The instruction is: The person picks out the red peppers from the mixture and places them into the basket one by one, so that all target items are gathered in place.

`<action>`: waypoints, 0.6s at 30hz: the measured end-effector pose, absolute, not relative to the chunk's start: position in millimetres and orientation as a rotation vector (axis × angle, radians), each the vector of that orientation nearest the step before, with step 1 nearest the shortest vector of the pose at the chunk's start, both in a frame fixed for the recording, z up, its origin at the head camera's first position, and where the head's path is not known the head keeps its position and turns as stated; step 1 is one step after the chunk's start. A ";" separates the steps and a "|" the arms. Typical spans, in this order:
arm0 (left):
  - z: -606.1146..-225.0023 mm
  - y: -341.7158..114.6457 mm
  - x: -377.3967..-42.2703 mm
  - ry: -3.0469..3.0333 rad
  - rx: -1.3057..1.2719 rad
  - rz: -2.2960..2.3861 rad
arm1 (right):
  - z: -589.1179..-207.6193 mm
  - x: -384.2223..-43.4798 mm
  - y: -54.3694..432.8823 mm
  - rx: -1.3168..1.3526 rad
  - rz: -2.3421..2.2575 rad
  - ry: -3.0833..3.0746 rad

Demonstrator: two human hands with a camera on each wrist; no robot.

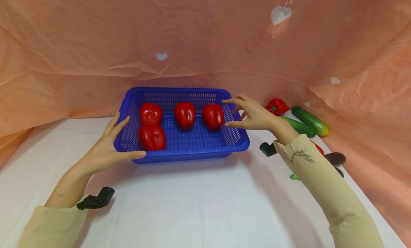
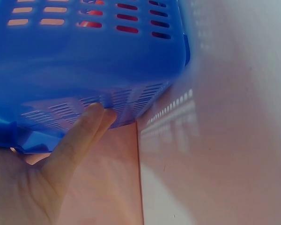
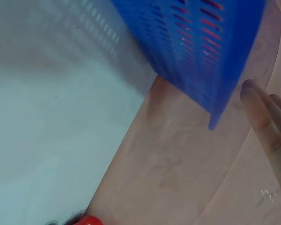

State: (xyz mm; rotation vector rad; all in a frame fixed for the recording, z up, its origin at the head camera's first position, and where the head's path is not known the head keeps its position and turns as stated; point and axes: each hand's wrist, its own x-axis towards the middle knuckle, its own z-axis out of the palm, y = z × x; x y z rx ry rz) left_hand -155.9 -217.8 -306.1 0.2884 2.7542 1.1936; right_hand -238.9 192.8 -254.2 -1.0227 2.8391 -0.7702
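Note:
A blue plastic basket (image 1: pixel 192 154) with slotted walls stands on the white table, several red bell peppers (image 1: pixel 184 116) inside it. Two of these peppers touch at its left end; the others sit apart along the back and right. My left hand (image 1: pixel 101 151) is at the basket's left end, thumb along the front rim corner and fingers spread at the left rim. From the left wrist, straight fingers (image 2: pixel 79 136) show against the outer wall. My right hand (image 1: pixel 253 114) hovers at the right rim with fingers spread, holding nothing; in the right wrist view its fingertips are just off the rim.
To the right lie another red pepper (image 1: pixel 277 106), green cucumber-like vegetables (image 1: pixel 309 121) and a dark eggplant-like one (image 1: pixel 335 158), partly behind my right sleeve (image 1: pixel 324 183). An orange cloth (image 1: pixel 199 34) hangs behind the basket and along the table's right side.

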 end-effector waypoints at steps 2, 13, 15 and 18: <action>-306.1 -217.2 -156.1 2.753 0.291 1.193 | -255.7 -237.6 197.2 -1.022 -0.769 2.852; -306.3 -215.8 -156.6 2.757 0.282 1.169 | -265.9 -230.9 222.4 -0.862 -0.776 2.932; -306.0 -215.9 -156.3 2.756 0.281 1.165 | -267.6 -230.2 226.1 -0.852 -0.779 2.940; -305.4 -216.7 -155.4 2.759 0.279 1.164 | -269.1 -229.2 230.8 -0.847 -0.783 2.940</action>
